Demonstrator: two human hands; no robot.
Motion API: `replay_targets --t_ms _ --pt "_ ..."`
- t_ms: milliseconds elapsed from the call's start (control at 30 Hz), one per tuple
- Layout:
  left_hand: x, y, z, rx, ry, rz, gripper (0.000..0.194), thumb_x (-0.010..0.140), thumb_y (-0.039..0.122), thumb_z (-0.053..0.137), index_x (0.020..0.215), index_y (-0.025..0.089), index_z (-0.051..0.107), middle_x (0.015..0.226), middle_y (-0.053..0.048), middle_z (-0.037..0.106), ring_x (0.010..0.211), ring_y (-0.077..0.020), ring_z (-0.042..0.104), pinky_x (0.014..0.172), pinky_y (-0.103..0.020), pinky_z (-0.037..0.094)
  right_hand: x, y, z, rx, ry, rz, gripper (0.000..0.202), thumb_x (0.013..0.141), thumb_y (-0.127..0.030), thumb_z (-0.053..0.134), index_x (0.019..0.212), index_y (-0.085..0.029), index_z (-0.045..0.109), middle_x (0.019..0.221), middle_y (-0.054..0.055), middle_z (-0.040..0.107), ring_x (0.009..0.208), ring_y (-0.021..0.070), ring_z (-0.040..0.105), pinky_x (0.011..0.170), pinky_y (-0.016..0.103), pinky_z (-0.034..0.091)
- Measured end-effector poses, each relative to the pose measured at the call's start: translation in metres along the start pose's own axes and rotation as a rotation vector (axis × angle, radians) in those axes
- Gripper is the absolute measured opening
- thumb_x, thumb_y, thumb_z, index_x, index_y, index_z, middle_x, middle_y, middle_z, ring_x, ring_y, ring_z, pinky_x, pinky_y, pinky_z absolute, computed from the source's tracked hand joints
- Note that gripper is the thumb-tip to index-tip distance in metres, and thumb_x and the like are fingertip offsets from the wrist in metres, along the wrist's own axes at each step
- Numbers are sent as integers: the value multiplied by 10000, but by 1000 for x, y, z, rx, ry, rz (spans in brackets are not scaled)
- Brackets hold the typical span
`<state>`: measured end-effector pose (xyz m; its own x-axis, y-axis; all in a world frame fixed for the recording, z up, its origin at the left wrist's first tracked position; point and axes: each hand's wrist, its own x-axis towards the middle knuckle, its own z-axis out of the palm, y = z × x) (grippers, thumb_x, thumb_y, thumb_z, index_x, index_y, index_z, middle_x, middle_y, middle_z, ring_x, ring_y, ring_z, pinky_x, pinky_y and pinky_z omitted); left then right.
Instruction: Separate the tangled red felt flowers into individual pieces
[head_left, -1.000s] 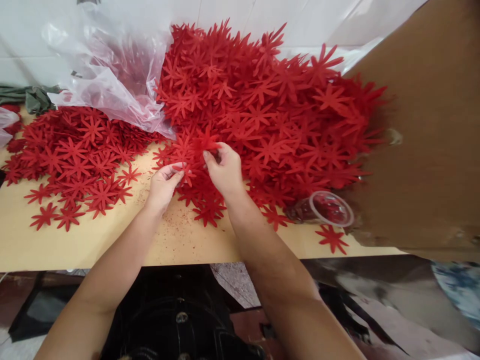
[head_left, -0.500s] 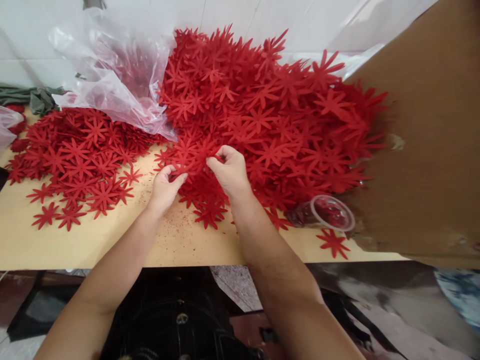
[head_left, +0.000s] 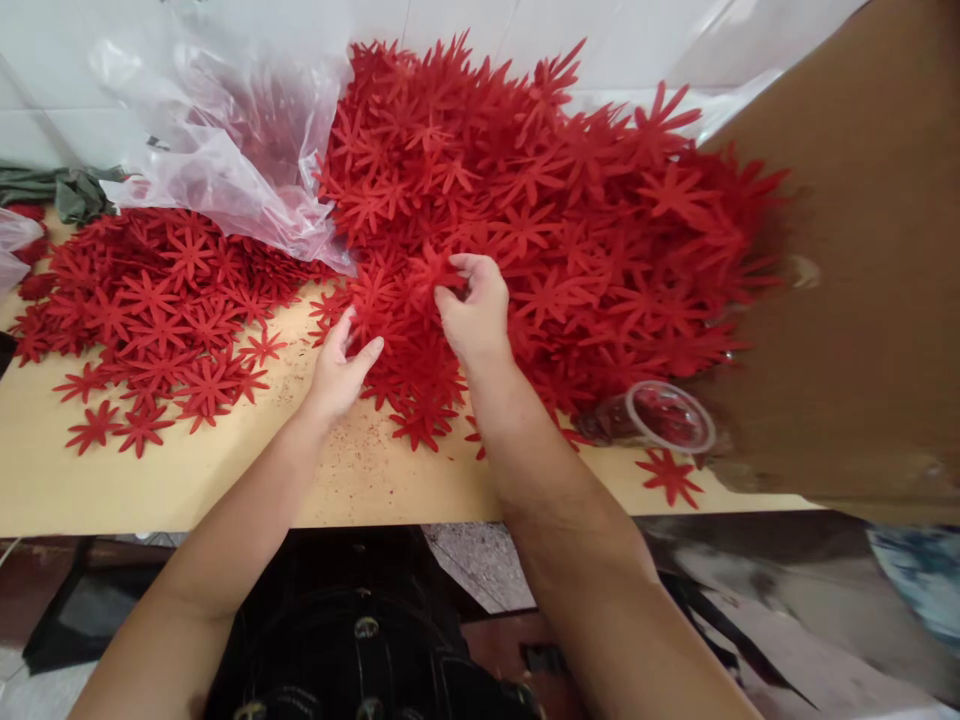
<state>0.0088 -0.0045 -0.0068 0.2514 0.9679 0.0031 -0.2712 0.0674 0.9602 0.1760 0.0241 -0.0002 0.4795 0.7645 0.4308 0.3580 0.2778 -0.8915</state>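
Note:
A tall heap of red star-shaped pieces (head_left: 525,225) fills the middle and right of the wooden table (head_left: 247,480). My left hand (head_left: 341,370) is at the heap's front left edge, thumb and fingers apart, with no piece seen between them. Up and to the right, my right hand (head_left: 474,305) pinches the edge of a red flower-like piece (head_left: 431,278) over the heap. The outline of that piece blends into the red behind it. A flatter pile of similar red pieces (head_left: 161,310) lies on the left.
Clear plastic bags (head_left: 247,180) rest behind the left pile. A clear plastic cup (head_left: 670,417) lies on its side at the front right, near a loose red piece (head_left: 670,477). A large cardboard sheet (head_left: 847,270) borders the right side. Green cloth (head_left: 79,195) lies at the far left.
My hands have moved apart. My right hand has gone up and to the right with a red piece, and my left hand has opened.

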Motion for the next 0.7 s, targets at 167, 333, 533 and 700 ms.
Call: replay_targets --t_ms 167,333,533,700 --pt "7 -6 -4 61 0 38 519 747 109 560 1247 215 470 1394 -64 435 1271 -192 428 1087 -404 325 -1 20 -1 -81 -73 44 269 777 -351 537 978 -176 502 715 22 570 638 157 578 641 347 502" --pt "8 0 -9 258 190 107 429 730 49 525 1131 194 576 1358 -75 445 1222 -193 455 1045 -378 372 -7 11 -14 -323 -73 -125 565 813 -500 480 1274 -185 388 1002 118 583 853 215 594 711 396 490" --pt "9 4 -16 412 368 184 363 687 23 543 985 207 639 1140 -50 523 1012 -145 512 949 -320 426 -65 -52 -57 -618 -417 -268 339 778 -455 565 955 -174 635 884 92 616 884 241 554 810 422 460" --pt "11 -3 -17 383 286 192 312 696 19 514 908 209 642 982 -23 571 891 -121 529 882 -295 448 -106 -46 -70 -836 -672 -194 343 725 -337 645 979 -107 639 919 141 600 918 277 537 801 408 463"
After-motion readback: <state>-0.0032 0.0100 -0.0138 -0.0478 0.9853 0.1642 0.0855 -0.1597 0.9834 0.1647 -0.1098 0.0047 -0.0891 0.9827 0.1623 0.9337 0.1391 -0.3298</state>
